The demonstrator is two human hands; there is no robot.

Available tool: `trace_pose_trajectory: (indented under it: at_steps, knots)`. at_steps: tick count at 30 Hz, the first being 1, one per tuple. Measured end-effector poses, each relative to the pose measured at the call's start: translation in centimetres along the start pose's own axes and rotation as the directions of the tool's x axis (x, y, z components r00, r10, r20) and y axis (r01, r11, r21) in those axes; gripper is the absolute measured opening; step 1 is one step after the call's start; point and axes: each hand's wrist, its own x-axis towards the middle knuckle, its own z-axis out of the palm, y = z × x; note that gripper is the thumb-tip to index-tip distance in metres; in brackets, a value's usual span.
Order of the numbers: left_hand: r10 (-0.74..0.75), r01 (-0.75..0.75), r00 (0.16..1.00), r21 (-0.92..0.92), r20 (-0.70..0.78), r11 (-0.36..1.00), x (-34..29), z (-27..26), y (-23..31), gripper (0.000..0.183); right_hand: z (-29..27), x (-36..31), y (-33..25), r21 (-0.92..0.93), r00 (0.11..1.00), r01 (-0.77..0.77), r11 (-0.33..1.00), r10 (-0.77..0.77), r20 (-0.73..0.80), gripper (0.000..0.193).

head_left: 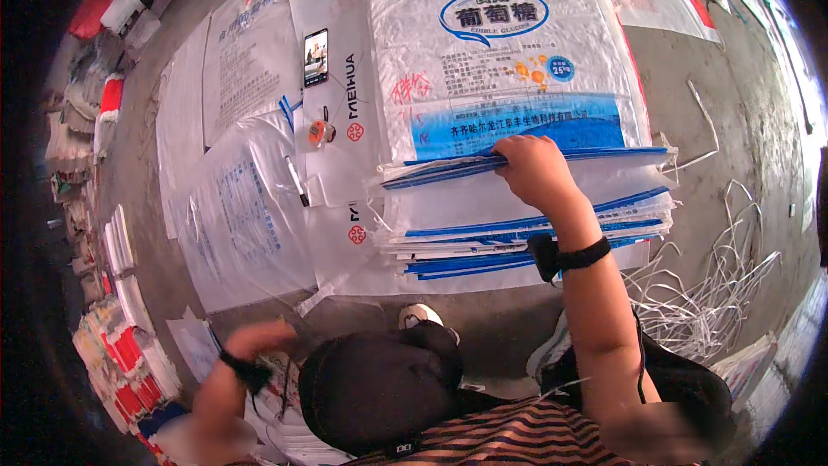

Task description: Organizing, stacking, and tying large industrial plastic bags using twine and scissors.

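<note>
A white and blue printed plastic sack lies flat on top of a stack of similar sacks in front of me. My right hand is at the sack's near blue edge, with its fingers closed over that edge. Below it, the blue-trimmed edges of several more sacks fan out in layers. My left hand is low at the left, beside my knee and away from the stack. Motion blurs its fingers, and I see nothing clear in them. Both wrists wear black bands.
Left of the stack, more flat white sacks cover the floor. On them lie a phone, a small orange round object and a marker. Loose white strapping tangles at the right. Folded bundles line the far left.
</note>
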Motion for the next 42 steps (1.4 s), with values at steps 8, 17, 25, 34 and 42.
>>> trace_pose_trajectory:
  at_steps: [8, 17, 25, 34, 42]
  knots:
    - [0.321, -0.496, 0.017, 0.271, -0.947, 0.825, 3.6, -24.5, 16.7, 0.04, 1.2, -0.4, 0.0, -0.057, 0.994, 0.09, 0.994, -0.093, -0.053, 0.015]
    - [0.523, -0.794, 0.441, -0.046, -0.73, 0.606, 11.4, -28.9, 22.0, 0.037, 1.0, 0.3, -1.2, -0.205, 0.93, 0.241, 0.949, -0.286, -0.23, 0.03]
    - [0.586, -0.842, 0.494, -0.187, -0.642, 0.505, 13.6, -30.6, 20.4, 0.047, 3.8, -0.5, -2.4, -0.265, 0.89, 0.301, 0.916, -0.37, -0.266, 0.04]
    - [0.579, -0.813, 0.579, -0.348, -0.574, 0.467, 14.7, -30.2, 20.2, 0.046, 4.8, -0.3, -2.0, -0.337, 0.876, 0.307, 0.89, -0.402, -0.267, 0.034]
    - [0.634, -0.869, 0.416, -0.079, -0.653, 0.489, 14.2, -29.9, 19.8, 0.039, 5.4, -0.2, -1.9, -0.363, 0.836, 0.325, 0.873, -0.445, -0.322, 0.033]
